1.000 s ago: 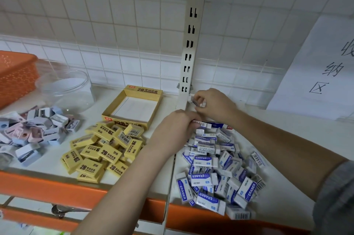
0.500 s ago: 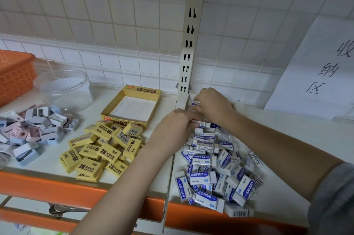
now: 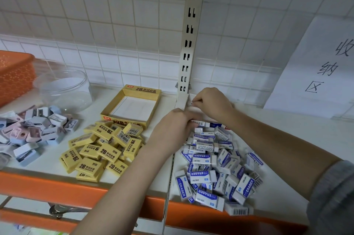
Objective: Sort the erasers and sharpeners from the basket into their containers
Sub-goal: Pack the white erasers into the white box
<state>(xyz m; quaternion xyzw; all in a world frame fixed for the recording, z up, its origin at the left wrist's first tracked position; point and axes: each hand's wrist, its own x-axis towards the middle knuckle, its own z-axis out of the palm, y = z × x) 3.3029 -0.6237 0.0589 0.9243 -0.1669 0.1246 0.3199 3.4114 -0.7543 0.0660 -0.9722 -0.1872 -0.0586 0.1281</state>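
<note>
Both hands work at the back of the white shelf (image 3: 287, 139), beside the slotted cream upright post (image 3: 188, 43).

1. Right hand (image 3: 212, 103): fingers curled, pinching something small and white at the tips; prob. one eraser, too hidden to confirm.
2. Left hand (image 3: 172, 129): fingers curled round a white barcode-printed box edge or eraser (image 3: 203, 124) at the rear of the pile; which of the two, cannot tell. Judged purpose: steady the receiving box while the other hand loads.
3. White-and-blue sleeved erasers (image 3: 214, 167) lie heaped directly below both hands, i.e. shortest reach.
4. Yellow 2B erasers (image 3: 103, 150) sit piled in front of their open yellow cardboard tray (image 3: 134, 91), w/ nothing inside yet.
5. Pastel plastic sharpeners (image 3: 32, 131) lie near a clear round tub (image 3: 65, 89); orange mesh basket (image 3: 15, 74) far left.

Surroundings: orange shelf lip, white grid backing, paper sign right.
</note>
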